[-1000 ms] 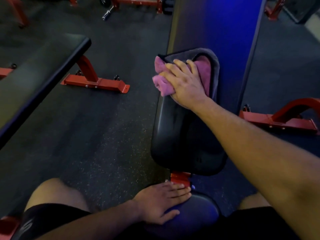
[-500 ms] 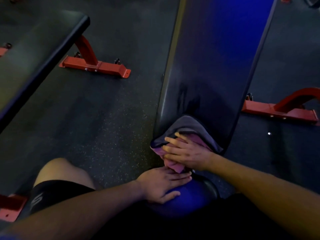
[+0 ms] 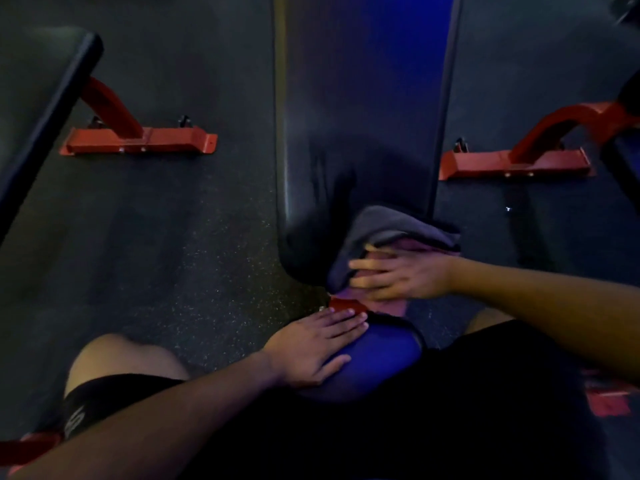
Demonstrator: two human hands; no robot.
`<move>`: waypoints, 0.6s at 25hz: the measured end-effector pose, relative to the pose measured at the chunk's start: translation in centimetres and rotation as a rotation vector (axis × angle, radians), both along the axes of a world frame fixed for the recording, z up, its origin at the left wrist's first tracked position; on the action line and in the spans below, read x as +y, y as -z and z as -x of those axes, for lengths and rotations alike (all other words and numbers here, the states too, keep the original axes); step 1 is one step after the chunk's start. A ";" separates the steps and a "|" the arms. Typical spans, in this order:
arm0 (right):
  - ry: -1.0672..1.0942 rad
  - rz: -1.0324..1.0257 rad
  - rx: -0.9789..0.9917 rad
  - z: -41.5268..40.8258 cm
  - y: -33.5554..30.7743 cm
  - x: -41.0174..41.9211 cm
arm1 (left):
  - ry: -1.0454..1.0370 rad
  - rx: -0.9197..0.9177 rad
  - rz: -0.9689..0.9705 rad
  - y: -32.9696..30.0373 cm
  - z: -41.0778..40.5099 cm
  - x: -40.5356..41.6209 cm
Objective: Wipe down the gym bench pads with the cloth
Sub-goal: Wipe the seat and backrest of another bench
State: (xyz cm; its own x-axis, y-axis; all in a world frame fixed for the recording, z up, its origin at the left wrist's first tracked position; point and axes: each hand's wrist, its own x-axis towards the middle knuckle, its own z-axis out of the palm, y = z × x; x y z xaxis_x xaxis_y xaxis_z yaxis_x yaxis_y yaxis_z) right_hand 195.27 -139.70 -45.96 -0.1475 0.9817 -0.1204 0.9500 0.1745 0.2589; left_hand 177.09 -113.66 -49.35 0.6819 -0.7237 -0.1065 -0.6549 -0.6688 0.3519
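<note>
Right hand (image 3: 398,277) presses the cloth (image 3: 388,230) flat-fingered on the back pad's (image 3: 360,116) near end, left hand (image 3: 313,348) spread on the seat (image 3: 384,351); wiping underway, seat probably next.

Cloth (image 3: 388,230) on back pad (image 3: 356,133) — near end

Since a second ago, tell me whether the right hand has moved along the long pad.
Yes. The right hand, pressing the cloth, has come down the long back pad to its near end, close to the red bracket and the left hand.
</note>
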 end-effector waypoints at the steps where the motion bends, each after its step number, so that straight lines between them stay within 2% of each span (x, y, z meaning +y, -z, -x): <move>1: -0.028 0.041 -0.019 -0.1 -0.3 -2.9 | 0.014 -0.006 -0.009 0.0 -0.1 0.0; 4: -0.051 0.076 -0.034 -1.0 -1.2 -4.0 | 0.072 -0.018 -0.035 -0.2 -0.4 -0.3; 7: -0.121 -0.044 0.022 -0.6 -1.5 5.2 | 0.095 -0.035 -0.051 -0.4 -0.3 -0.3; 10: -0.007 -0.117 0.077 0.7 -1.8 10.6 | 0.080 -0.030 -0.045 -0.5 -0.3 -0.2; 12: 0.012 -0.146 0.113 0.4 -1.3 7.3 | 0.087 -0.022 -0.045 -0.4 -0.1 -0.2; 15: -0.011 -0.077 0.096 -1.2 -0.2 -2.6 | 0.115 -0.003 -0.048 -0.5 -0.7 0.0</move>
